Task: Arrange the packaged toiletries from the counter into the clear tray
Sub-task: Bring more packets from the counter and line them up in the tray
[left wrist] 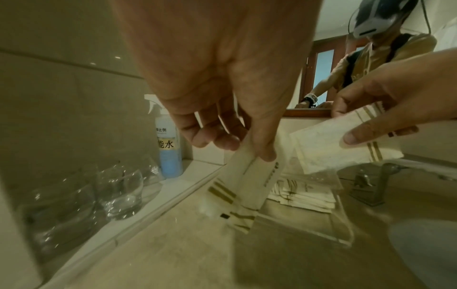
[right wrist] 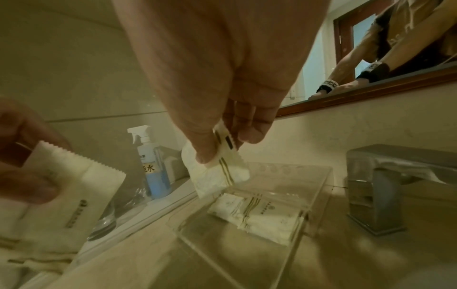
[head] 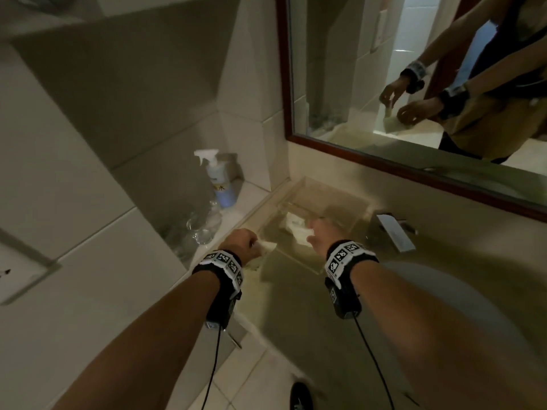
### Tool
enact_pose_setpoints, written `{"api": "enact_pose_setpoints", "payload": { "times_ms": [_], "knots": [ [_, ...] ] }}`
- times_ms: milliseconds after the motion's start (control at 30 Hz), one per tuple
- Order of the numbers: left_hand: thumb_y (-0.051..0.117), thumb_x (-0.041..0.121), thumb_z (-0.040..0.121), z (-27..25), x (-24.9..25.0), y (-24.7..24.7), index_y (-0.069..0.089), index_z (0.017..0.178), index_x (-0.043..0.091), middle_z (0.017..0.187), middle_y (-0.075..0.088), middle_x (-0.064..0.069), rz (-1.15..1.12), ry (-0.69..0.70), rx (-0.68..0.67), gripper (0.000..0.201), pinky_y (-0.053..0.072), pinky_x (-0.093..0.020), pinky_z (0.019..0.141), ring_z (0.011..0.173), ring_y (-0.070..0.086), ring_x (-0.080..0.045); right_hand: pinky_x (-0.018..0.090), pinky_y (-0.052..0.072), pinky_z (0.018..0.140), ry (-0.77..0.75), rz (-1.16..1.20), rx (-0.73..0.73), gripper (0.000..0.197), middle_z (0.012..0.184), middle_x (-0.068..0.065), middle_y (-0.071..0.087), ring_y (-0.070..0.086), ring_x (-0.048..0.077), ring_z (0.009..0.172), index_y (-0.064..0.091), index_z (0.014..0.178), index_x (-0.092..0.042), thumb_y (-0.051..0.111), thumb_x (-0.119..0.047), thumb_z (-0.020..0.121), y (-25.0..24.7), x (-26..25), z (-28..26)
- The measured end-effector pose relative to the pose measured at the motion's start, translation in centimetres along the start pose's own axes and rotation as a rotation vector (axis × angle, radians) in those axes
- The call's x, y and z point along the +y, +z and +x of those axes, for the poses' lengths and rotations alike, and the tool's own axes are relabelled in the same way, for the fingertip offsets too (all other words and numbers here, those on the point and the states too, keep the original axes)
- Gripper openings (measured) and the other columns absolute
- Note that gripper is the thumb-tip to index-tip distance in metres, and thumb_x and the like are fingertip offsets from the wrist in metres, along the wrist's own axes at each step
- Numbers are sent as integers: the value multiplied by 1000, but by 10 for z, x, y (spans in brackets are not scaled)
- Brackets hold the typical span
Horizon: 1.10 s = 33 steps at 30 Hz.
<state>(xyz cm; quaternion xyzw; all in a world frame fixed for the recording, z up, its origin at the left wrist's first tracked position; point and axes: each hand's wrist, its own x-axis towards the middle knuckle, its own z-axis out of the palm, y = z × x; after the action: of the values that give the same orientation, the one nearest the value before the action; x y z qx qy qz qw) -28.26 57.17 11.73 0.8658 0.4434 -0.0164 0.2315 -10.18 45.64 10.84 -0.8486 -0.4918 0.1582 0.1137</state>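
Note:
A clear tray [head: 299, 261] [right wrist: 319, 191] sits on the beige counter below the mirror. A stack of cream toiletry packets [right wrist: 257, 213] [left wrist: 304, 193] with gold stripes lies inside it. My right hand [head: 319, 232] [right wrist: 222, 150] pinches one cream packet [right wrist: 217, 174] [left wrist: 338, 144] by its end and holds it over the tray. My left hand [head: 242, 241] [left wrist: 237, 146] grips a few long cream packets [left wrist: 245, 183] [right wrist: 74, 193] just left of the tray's near corner.
A blue spray bottle [head: 220, 184] and drinking glasses [head: 201, 229] stand on the white ledge to the left. A metal faucet [right wrist: 380, 185] rises right of the tray, with the sink basin [head: 444, 321] in front. The framed mirror [head: 414, 143] hangs behind.

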Motion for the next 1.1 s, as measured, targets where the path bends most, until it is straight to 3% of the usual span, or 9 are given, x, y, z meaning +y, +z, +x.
{"api": "enact_pose_setpoints", "payload": {
  "times_ms": [100, 167, 300, 400, 533, 767, 867, 933, 1100],
  "knots": [
    [66, 20, 84, 41, 6, -8, 65, 78, 3, 80, 64, -14, 56, 29, -32, 18, 52, -33, 74, 84, 65, -30, 38, 53, 84, 32, 55, 34, 35, 119, 14, 63, 62, 32, 104, 51, 128, -13, 58, -16, 94, -10, 8, 33],
    [66, 21, 84, 62, 8, -6, 66, 86, 5, 93, 67, -15, 85, 48, -42, 16, 55, -39, 81, 90, 65, -31, 38, 54, 79, 28, 92, 62, 29, 113, 14, 63, 63, 31, 96, 50, 122, -13, 57, -15, 94, -16, 15, 48],
    [64, 21, 84, 95, 16, 7, 62, 97, 12, 100, 65, -9, 142, 103, -76, 16, 52, -34, 82, 95, 61, -28, 38, 51, 78, 84, 111, 34, 24, 114, 16, 59, 60, 33, 98, 48, 120, -10, 51, -18, 97, -21, 36, 70],
    [64, 22, 81, 112, 23, 14, 57, 85, 18, 97, 62, -8, 199, 124, -128, 8, 54, -38, 81, 92, 61, -29, 30, 38, 71, 98, 123, 43, 46, 113, 15, 58, 55, 27, 94, 51, 120, -8, 34, -45, 97, -19, 52, 81],
    [61, 19, 79, 139, 24, 30, 31, 61, 26, 82, 50, -3, 250, 177, -182, 35, 44, -34, 66, 77, 53, -26, 32, 41, 76, 127, 166, 74, 24, 115, 12, 57, 58, 32, 100, 51, 118, -9, 50, -19, 96, -12, 68, 95],
    [55, 18, 85, 176, 27, 52, 25, 62, 25, 87, 42, -3, 347, 295, -291, 38, 36, -32, 67, 82, 49, -26, 32, 43, 72, 195, 106, 39, 22, 119, 10, 55, 58, 29, 94, 48, 118, -13, 48, -21, 97, -4, 84, 105],
    [52, 16, 87, 191, 32, 54, 47, 86, 16, 103, 54, -12, 413, 373, -352, 6, 45, -38, 81, 102, 56, -30, 31, 42, 70, 258, 82, 48, 24, 120, 8, 56, 60, 30, 96, 49, 121, -14, 47, -22, 99, -6, 86, 109],
    [49, 15, 90, 202, 31, 61, 53, 112, 8, 120, 56, -14, 469, 413, -379, 23, 45, -40, 90, 111, 55, -31, 30, 39, 69, 279, 62, 62, 21, 116, 8, 59, 60, 29, 95, 50, 118, -15, 48, -22, 98, -6, 85, 113],
    [45, 16, 95, 224, 31, 78, 48, 130, 7, 133, 52, -13, 570, 569, -447, 36, 41, -38, 101, 121, 52, -29, 32, 44, 68, 331, 62, 130, 15, 106, 6, 60, 56, 25, 86, 50, 108, -17, 51, -23, 94, 1, 79, 122]
  ]
}}
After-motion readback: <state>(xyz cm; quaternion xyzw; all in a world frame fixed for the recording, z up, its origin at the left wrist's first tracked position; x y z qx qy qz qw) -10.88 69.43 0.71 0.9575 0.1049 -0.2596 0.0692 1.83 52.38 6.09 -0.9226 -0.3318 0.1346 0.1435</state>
